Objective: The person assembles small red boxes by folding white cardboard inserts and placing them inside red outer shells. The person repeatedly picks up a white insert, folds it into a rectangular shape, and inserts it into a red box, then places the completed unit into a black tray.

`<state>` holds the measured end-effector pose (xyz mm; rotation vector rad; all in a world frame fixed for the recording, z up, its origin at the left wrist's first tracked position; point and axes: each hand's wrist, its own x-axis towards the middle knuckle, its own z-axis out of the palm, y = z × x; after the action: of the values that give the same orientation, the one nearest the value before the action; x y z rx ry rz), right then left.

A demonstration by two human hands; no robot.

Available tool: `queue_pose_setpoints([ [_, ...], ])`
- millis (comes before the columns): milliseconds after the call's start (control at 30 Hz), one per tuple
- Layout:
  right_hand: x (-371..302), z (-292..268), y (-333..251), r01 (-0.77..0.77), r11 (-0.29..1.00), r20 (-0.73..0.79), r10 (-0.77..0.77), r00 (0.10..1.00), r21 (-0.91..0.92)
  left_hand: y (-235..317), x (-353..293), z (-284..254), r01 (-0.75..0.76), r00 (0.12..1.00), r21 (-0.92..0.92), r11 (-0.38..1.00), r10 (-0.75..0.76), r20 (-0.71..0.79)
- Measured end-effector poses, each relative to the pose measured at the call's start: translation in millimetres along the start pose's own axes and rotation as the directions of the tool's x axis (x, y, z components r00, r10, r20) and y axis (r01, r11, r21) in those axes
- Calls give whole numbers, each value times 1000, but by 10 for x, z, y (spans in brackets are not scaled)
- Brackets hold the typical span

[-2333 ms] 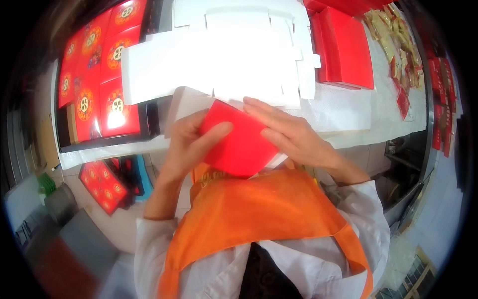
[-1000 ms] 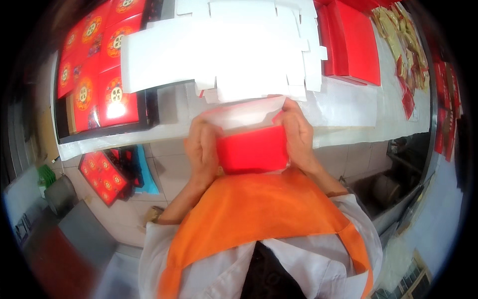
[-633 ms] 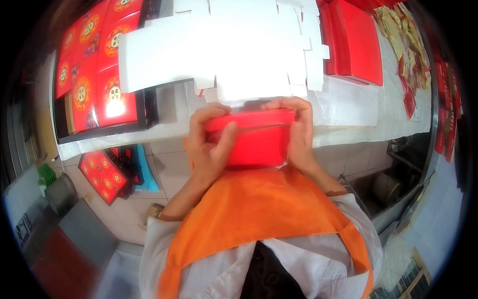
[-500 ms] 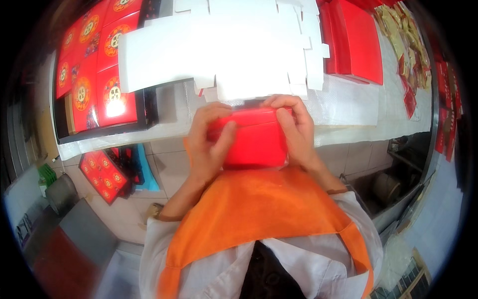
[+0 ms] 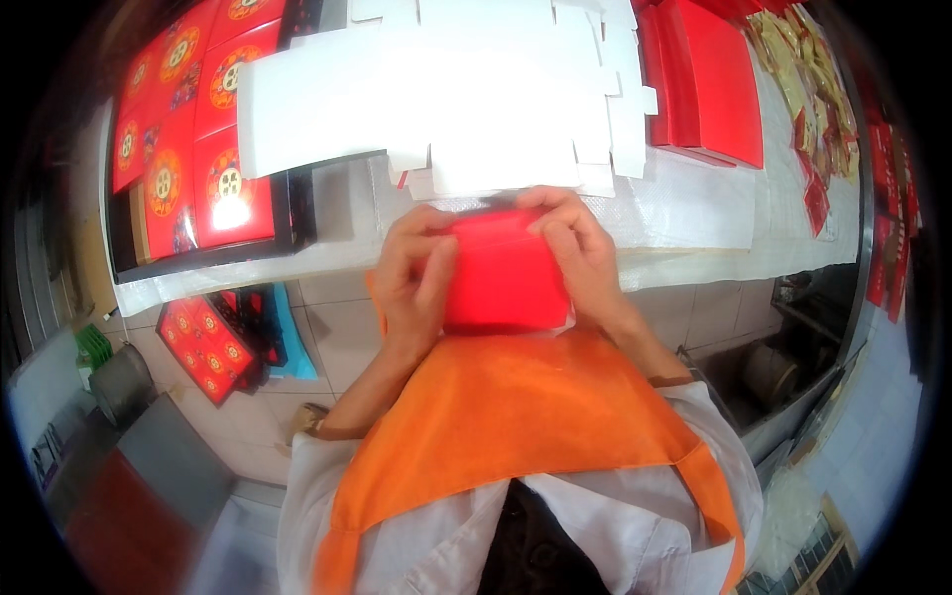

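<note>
A plain red cardboard box (image 5: pixel 508 283) is held against the front of my orange apron, at the table's near edge. My left hand (image 5: pixel 415 268) grips its left side, thumb and fingers pinching near the upper left corner. At the upper right edge, my right hand (image 5: pixel 580 248) is closed on the box, with its thumb and fingers at the far edge. The box's far side and underside are hidden. Just beyond it lies a stack of flat white die-cut cardboard sheets (image 5: pixel 496 99).
To the left, a black tray (image 5: pixel 293 213) holds several red patterned boxes (image 5: pixel 233 188). Plain red boxes (image 5: pixel 709 84) stand at the back right, beside gold and red packets (image 5: pixel 813 109). Below the table at left is a red patterned box (image 5: pixel 206 347) on the tiled floor.
The seam across the box's top has gone, and its far flap now lies flatter. My right thumb and fingers have shifted left along the far edge; my left thumb has drawn back slightly.
</note>
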<state>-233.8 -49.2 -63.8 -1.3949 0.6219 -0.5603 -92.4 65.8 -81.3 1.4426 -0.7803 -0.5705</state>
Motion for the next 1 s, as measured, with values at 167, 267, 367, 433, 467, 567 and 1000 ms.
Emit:
queue_pose_setpoints([
  [167, -9, -8, 63, 79, 994, 48, -82, 995, 72, -45, 8, -6, 47, 999, -84, 995, -48, -10],
  [267, -44, 69, -86, -181, 797, -70, 268, 961, 576, 142, 117, -85, 94, 993, 52, 994, -97, 62],
  [367, -198, 40, 153, 49, 900, -139, 13, 990, 434, 113, 134, -124, 105, 993, -23, 994, -104, 63],
  [433, -240, 12, 220, 165, 955, -97, -145, 985, 247, 85, 130, -157, 97, 991, 18, 995, -98, 96],
  [467, -251, 7, 230, 225, 962, -63, -218, 974, 151, 79, 125, -168, 93, 989, 39, 995, -97, 110],
  [567, -248, 39, 159, 160, 984, -92, -153, 984, 75, 97, 100, -174, 119, 988, 46, 992, -123, 89],
  [1000, -58, -22, -256, 465, 869, 91, -456, 885, -166, 698, 532, -279, -150, 751, 395, 906, -155, 642],
])
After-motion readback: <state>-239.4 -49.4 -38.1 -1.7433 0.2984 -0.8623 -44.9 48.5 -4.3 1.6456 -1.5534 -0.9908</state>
